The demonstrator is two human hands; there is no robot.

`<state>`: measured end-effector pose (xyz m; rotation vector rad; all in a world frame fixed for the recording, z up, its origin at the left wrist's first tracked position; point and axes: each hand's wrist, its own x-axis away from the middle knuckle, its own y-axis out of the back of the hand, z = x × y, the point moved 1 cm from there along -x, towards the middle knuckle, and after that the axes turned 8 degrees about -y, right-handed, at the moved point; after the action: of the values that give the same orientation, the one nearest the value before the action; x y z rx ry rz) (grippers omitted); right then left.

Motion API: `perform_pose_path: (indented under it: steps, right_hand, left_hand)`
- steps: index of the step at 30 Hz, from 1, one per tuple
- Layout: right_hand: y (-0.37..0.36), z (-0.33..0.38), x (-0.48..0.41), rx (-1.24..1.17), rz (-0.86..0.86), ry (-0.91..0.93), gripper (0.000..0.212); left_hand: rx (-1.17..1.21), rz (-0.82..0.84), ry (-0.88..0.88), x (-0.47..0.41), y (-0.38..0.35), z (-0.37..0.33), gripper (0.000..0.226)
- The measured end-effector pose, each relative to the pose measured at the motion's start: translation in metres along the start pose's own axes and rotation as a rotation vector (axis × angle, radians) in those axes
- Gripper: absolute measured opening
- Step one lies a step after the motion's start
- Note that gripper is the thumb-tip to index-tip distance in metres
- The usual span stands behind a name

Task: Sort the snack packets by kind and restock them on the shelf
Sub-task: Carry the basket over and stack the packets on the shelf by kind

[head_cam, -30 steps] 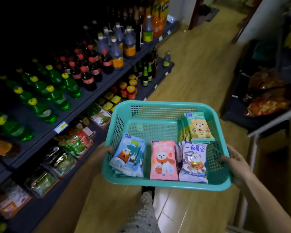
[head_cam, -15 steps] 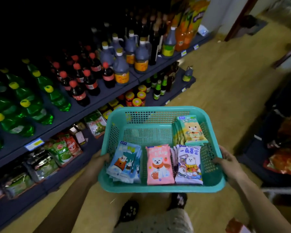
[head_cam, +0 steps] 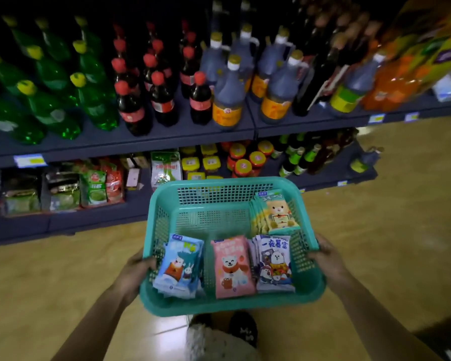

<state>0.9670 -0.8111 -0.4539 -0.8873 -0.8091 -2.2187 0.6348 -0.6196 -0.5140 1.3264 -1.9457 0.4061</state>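
Note:
I carry a teal plastic basket (head_cam: pixel 219 183) in front of me at waist height. My left hand (head_cam: pixel 134 269) grips its left side and my right hand (head_cam: pixel 328 256) grips its right side. Inside lie sorted stacks of snack packets: blue ones (head_cam: pixel 179 264) at the near left, pink ones (head_cam: pixel 232 267) in the middle, white-and-blue ones (head_cam: pixel 274 261) at the near right, and green ones with a bear (head_cam: pixel 276 212) at the far right. The dark shelf unit (head_cam: pixel 167 142) stands straight ahead.
The upper shelf holds green bottles (head_cam: pixel 50 100), cola bottles (head_cam: pixel 162 97) and dark sauce jugs (head_cam: pixel 227 95). The lower shelf (head_cam: pixel 94 217) holds bagged goods (head_cam: pixel 97 186), jars (head_cam: pixel 245 162) and small bottles. Wooden floor (head_cam: pixel 375 230) spreads to the right. My feet (head_cam: pixel 242 327) show below the basket.
I have turned left to face the shelf squarely, so it fills the view. Both hands still hold the basket, and the packets have not shifted.

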Motion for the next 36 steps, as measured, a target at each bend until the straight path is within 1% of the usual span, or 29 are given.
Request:
perform_pose_path:
  steps: [4,9,15,19,23,26,29,30,31,33,34,35,36]
  right_hand:
    - [-0.020,-0.037,-0.090,0.038,0.004,-0.008,0.058]
    - [-0.057,-0.111,-0.211,0.008,-0.009,-0.004,0.057]
    - [-0.095,-0.208,-0.365,0.038,-0.042,0.016,0.058]
    - [-0.122,-0.253,-0.450,0.043,-0.054,0.027,0.057]
    - [-0.143,-0.281,-0.508,-0.009,-0.060,0.025,0.059]
    - [-0.154,-0.295,-0.531,-0.037,-0.054,0.017,0.058]
    - [-0.156,-0.304,-0.542,-0.048,-0.031,0.031,0.044]
    - [-0.156,-0.304,-0.541,-0.046,-0.036,0.052,0.039]
    - [-0.156,-0.304,-0.541,-0.022,-0.097,0.100,0.039]
    - [-0.160,-0.297,-0.526,0.097,-0.249,0.337,0.041]
    - [-0.169,-0.289,-0.513,0.146,-0.243,0.479,0.037]
    - [-0.182,-0.282,-0.499,0.199,-0.143,0.598,0.035]
    - [-0.200,-0.276,-0.486,0.284,0.015,0.665,0.035]
  left_hand:
    - [0.037,0.000,-0.006,-0.065,-0.028,0.045,0.036]
    - [0.049,0.002,-0.042,-0.177,-0.065,0.129,0.039]
    - [0.087,-0.010,-0.074,-0.311,-0.111,0.243,0.041]
    - [0.102,-0.042,-0.079,-0.381,-0.137,0.301,0.039]
    - [0.142,-0.044,-0.096,-0.430,-0.150,0.341,0.039]
    - [0.168,-0.064,-0.098,-0.451,-0.151,0.360,0.037]
    - [0.213,-0.093,-0.123,-0.460,-0.153,0.370,0.028]
    - [0.224,-0.087,-0.139,-0.462,-0.153,0.372,0.028]
    - [0.229,-0.069,-0.160,-0.463,-0.152,0.374,0.028]
    - [0.207,-0.026,-0.218,-0.463,-0.150,0.377,0.030]
    - [0.185,-0.049,-0.259,-0.462,-0.150,0.378,0.028]
    - [0.153,-0.128,-0.326,-0.458,-0.148,0.378,0.026]
    - [0.101,-0.256,-0.424,-0.455,-0.145,0.377,0.023]
